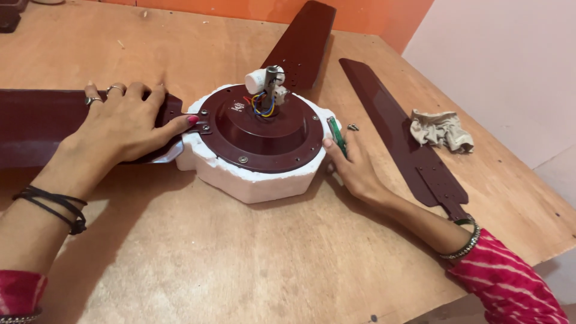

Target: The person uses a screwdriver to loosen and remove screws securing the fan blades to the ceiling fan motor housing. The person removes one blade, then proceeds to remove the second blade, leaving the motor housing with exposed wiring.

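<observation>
Head cam: left hand [123,120] pressed flat, fingers spread, on a maroon fan blade [36,123] running sideways from frame left toward the centre motor hub [261,129]. Right hand [354,168], loosely curled, pinches a green screwdriver [336,135] pointing up-frame, beside the foam base [252,180].

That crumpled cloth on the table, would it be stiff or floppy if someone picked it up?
The cloth is probably floppy: it lies in soft folds on the table. It looks thin, so likely light. Bunched like that, it should not roll.
</observation>
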